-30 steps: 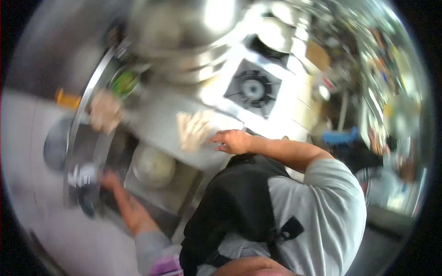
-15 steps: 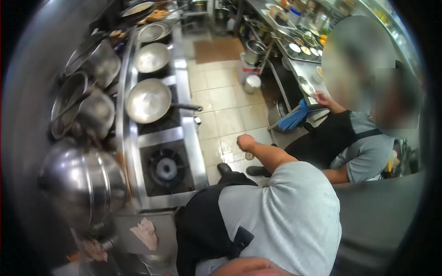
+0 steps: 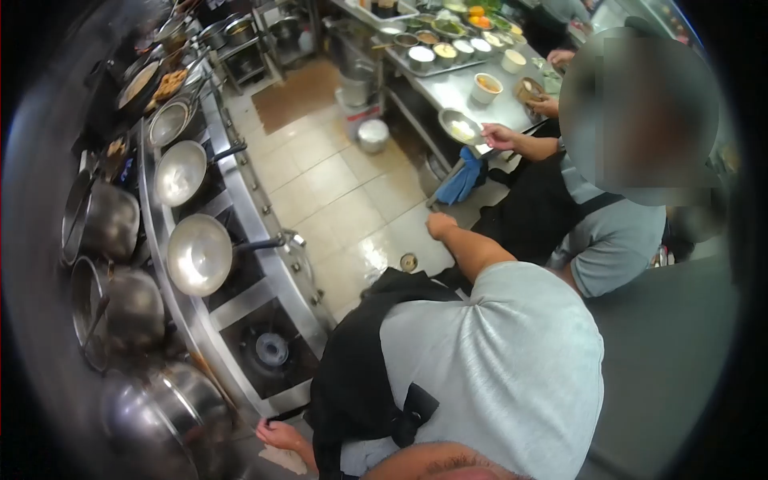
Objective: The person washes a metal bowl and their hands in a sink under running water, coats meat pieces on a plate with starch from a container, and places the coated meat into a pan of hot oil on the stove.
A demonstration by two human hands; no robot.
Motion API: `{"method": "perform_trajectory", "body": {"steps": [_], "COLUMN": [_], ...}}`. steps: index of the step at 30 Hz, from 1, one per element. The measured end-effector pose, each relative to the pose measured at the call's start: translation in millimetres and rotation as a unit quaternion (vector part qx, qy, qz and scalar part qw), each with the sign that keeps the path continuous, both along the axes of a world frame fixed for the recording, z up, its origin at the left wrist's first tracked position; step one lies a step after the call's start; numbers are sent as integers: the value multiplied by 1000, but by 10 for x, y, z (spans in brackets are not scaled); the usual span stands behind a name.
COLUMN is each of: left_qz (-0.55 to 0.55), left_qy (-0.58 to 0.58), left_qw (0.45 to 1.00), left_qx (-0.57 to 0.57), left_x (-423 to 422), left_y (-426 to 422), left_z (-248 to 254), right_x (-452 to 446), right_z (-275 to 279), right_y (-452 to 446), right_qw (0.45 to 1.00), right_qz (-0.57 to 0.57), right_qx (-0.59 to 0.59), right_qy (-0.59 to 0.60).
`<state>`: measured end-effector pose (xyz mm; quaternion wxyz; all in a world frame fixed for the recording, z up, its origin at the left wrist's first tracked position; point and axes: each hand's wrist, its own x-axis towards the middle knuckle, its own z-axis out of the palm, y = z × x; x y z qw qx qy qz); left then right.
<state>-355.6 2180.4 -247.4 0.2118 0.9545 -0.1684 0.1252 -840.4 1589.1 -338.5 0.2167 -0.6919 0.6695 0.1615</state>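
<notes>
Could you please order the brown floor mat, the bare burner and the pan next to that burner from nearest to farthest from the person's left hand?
1. Bare burner: just above the left hand in the head view.
2. Pan: higher up, to the picture's left.
3. Brown floor mat: towards the picture's top.

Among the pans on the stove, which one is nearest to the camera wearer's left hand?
The pan beside the bare burner; the other pans stand farther along the stove from the left hand.

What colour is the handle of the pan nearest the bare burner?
Black; the handle shows best in the head view.
</notes>
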Motion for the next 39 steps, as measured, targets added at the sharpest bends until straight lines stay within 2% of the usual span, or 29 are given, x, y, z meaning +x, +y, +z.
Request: {"method": "perform_trajectory", "body": {"steps": [1, 3, 6, 9, 12, 14, 18, 20, 22, 24, 26, 27, 28, 29, 30, 31, 32, 33, 35, 37, 39], "left_qz": [-46, -107, -190, -294, -405, -430, -532, -622, -666, -720, -746, -746, -760, -806, -844, -845, -846, -845, -866, -848, -788], "left_qy": [-16, -33, 7, -37, -48, -11, 14, 7, 19, 33, 95, 161, 165, 134, 103, 103, 137, 172, 184, 165, 143], "left_qw": [999, 993, 971, 950, 910, 900, 842, 780, 745, 694, 659, 644, 627, 573, 522, 521, 501, 471, 434, 419, 441], "left_qx": [-10, -35, -142, -100, -72, -61, -87, -64, -34, 0, 31, 45, 43, 60, 74, 61, 123, 185, 167, 280, 405], "left_x": [27, 120, 281, 460, 480, 453, 303, 80, -233, -407, -733, -913, -1135, -1197, -1197, -1234, -1299, -1348, -1246, -1135, -1177], "left_y": [-392, -1031, -2074, -3112, -4350, -5176, -6909, -7718, -8431, -9040, -9649, -9859, -10104, -10304, -10543, -10796, -10993, -11179, -11542, -12013, -12340], "left_z": [113, 131, 29, 28, 239, 306, 368, 396, 385, 218, -176, -294, -432, -531, -618, -713, -820, -1011, -1322, -1679, -1656], "right_x": [-57, -174, -437, -678, -913, -1080, -1291, -1398, -1582, -1720, -1796, -1881, -1966, -1922, -1966, -2212, -2223, -2297, -2526, -2642, -2654], "right_z": [43, 136, -18, -360, -501, -519, -410, -352, -304, -313, 94, 369, 637, 765, 815, 290, 741, 852, 1010, 1098, 1073], "right_y": [-36, -191, -562, -935, -1183, -1274, -1453, -1544, -1646, -1767, -1686, -1552, -1652, -1862, -1942, -1940, -1997, -2003, -2023, -1989, -1939], "right_qw": [999, 1000, 1000, 996, 985, 981, 979, 981, 975, 972, 967, 957, 947, 939, 925, 851, 772, 723, 729, 724, 708], "right_qz": [31, 8, -9, -76, -158, -149, -184, -177, -202, -228, -223, -260, -284, -294, -323, -323, -512, -545, -562, -588, -617], "right_qx": [-9, 10, 21, 23, 43, 105, 59, 29, -34, -54, -68, -56, -16, 21, -2, -265, -376, -424, -368, -298, -222], "right_qy": [11, -5, 0, -26, -55, -68, -69, -70, -84, 3, 102, 114, 151, 177, 198, 316, 30, 21, 129, 203, 262]}}
